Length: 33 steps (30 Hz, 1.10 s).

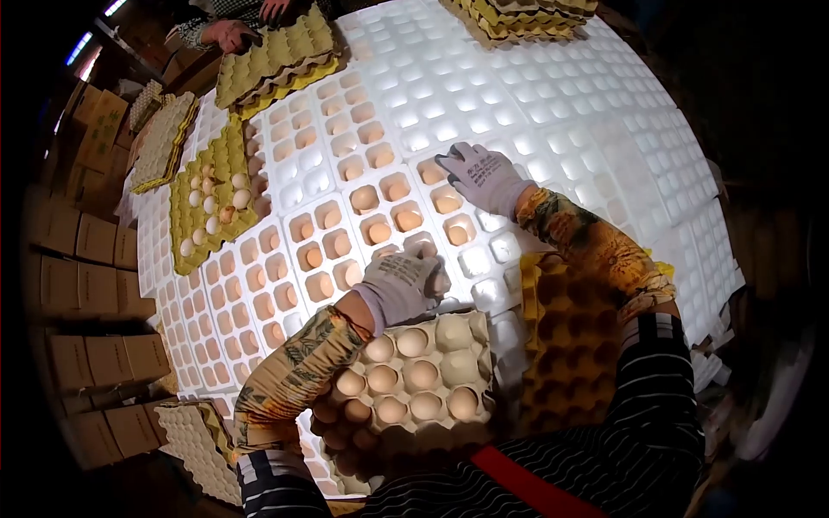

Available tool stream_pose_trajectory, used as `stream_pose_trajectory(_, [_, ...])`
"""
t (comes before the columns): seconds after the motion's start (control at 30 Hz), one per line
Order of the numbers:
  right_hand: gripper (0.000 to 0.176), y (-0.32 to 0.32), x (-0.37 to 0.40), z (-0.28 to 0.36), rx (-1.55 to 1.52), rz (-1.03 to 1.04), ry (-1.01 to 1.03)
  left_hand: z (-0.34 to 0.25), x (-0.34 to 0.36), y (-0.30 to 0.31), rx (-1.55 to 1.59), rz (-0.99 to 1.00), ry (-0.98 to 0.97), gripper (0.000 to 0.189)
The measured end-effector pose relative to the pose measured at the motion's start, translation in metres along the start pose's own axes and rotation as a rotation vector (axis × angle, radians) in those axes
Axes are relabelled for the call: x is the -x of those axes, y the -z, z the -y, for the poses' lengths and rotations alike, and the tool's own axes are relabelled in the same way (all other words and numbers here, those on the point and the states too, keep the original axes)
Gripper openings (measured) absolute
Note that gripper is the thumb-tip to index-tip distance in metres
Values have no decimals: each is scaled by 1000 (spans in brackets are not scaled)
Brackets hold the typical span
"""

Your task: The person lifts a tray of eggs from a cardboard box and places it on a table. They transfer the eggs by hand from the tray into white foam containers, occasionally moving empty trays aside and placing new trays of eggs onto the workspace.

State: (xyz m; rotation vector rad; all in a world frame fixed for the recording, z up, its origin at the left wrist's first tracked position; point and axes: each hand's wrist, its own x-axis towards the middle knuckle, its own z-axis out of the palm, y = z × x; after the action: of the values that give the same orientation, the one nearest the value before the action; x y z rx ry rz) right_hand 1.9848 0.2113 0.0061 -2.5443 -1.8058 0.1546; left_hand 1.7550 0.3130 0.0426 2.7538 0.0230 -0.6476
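Both my hands wear pale gloves with printed text. My left hand [401, 281] reaches over the foam egg tray [473, 262], fingers curled down into its cells; what they hold, if anything, is hidden. Farther forward, my right hand [485, 177] has its fingers somewhat apart, dark fingertips beside an egg [431, 172] in a foam cell. Below my left hand lies a grey pulp egg tray [458, 326] with brown eggs [421, 374] and several bare pockets at its right side. A yellow-brown pulp tray [570, 345] sits under my right forearm.
Foam trays cover the table, egg-filled at left and bare at right. A yellow pulp tray [200, 164] holds several eggs. Pulp tray stacks [285, 56] stand at the far edge, with another person's gloved hand [230, 36] there. Cardboard boxes [95, 237] line the left.
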Motion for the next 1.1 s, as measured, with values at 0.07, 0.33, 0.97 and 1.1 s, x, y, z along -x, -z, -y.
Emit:
stream_pose_trajectory(0.07, [42, -1, 7, 2, -14, -57, 17, 15, 11, 3, 224, -65, 99, 64])
stream_pose_trajectory(0.33, [51, -8, -52, 111, -85, -128, 173, 47, 40, -63, 327, -349, -17, 62])
stream_pose_trajectory(0.97, [44, 45, 70, 74, -61, 348, -189, 2, 261, -90, 394, -878, 401, 46])
stream_pose_trajectory(1.1, [50, 60, 71, 158, -147, 278, 3, 46, 204, -59, 273, -846, 262, 47])
